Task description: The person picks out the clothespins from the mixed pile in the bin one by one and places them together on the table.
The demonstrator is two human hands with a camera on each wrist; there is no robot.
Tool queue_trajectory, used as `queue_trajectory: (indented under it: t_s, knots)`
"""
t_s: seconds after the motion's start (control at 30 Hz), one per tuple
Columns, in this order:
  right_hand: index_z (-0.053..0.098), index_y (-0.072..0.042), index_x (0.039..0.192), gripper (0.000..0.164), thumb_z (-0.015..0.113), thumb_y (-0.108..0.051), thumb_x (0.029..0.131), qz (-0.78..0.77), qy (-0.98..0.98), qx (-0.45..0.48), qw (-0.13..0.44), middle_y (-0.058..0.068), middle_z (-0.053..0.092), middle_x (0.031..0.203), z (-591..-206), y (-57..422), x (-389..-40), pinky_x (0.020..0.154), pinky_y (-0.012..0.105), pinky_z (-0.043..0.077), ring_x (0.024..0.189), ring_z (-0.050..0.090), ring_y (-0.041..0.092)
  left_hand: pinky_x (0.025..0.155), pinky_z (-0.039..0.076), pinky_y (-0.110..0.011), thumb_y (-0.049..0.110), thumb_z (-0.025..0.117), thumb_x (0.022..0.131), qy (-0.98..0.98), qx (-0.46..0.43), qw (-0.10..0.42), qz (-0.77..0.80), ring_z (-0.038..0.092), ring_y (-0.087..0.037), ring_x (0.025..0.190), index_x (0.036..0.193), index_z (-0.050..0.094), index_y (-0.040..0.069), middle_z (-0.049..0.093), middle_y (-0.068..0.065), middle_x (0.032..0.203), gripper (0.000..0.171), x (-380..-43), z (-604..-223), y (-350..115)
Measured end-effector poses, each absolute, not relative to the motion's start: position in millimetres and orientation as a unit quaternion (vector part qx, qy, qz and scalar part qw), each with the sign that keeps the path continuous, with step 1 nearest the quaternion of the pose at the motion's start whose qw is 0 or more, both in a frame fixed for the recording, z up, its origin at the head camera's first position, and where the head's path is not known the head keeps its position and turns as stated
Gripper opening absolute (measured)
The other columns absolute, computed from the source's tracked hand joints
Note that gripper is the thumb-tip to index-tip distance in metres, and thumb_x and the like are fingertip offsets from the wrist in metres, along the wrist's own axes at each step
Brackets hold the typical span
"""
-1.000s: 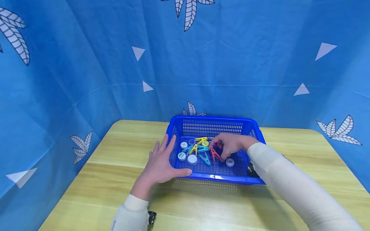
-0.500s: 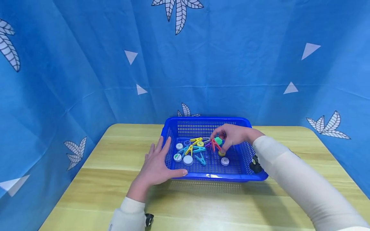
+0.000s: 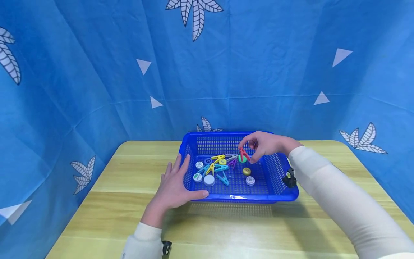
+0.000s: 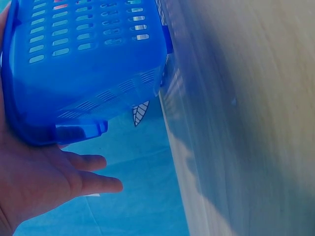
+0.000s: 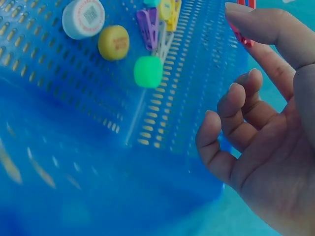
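Note:
Between thumb and forefinger my right hand (image 3: 266, 144) pinches a red clothespin (image 3: 244, 154), held over the right half of a blue plastic basket (image 3: 281, 197). My left hand (image 3: 173, 189) rests at the basket's front left corner, fingers spread and thumb along the rim. Inside the basket lie yellow clothespins (image 3: 218, 158), light blue clothespins (image 3: 223, 178), a purple clothespin (image 5: 148, 29) and a grey clothespin (image 5: 163, 44). Among them are bottle caps: a green cap (image 5: 148, 72), a gold cap (image 5: 113, 43), a white cap with a printed square (image 5: 83, 18) and a plain white cap (image 3: 209, 180).
The basket stands on a wooden table (image 3: 129, 169), near its back edge. Blue curtain (image 3: 275, 72) with leaf and triangle prints surrounds the back and sides. A black wrist camera (image 3: 289, 178) on the right sleeve overlaps the basket's right wall.
My right hand has lifted the red clothespin from the basket floor, uncovering the green and gold caps. My left hand keeps its place at the basket; the head view has shifted slightly.

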State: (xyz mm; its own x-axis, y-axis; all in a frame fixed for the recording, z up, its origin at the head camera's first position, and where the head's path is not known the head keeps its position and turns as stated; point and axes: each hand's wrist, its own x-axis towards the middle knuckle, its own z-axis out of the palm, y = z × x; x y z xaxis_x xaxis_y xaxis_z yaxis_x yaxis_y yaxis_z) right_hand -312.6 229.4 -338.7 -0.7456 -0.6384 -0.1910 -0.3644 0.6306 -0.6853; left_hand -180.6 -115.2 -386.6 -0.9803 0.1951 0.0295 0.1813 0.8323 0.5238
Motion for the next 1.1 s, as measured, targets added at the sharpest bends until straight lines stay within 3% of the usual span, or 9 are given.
queue_trajectory:
  t_s: [0.47,1.1]
  knots:
    - [0.064,-0.006,0.128,0.059,0.088,-0.014,0.075,-0.340,0.886,-0.258,0.179,0.006,0.049,0.084,-318,265,-304,0.069,0.036,0.043,0.080,0.049,0.026,0.108,0.005,-0.073,0.081,0.075,0.061,0.959,0.093,0.014,0.266,-0.007,-0.046,0.147,0.162,0.007,0.027,-0.004,-0.006,0.167,0.133,-180,-387,-115]
    - [0.063,-0.007,0.130,0.059,0.087,-0.014,0.077,-0.360,0.891,-0.210,0.179,0.010,0.048,0.086,-317,305,-292,0.068,0.036,0.045,0.080,0.049,0.028,0.106,0.004,-0.076,0.079,0.075,0.063,0.962,0.092,0.013,0.256,-0.007,-0.048,0.146,0.162,0.010,0.026,0.000,-0.010,0.167,0.130,-175,-385,-117]
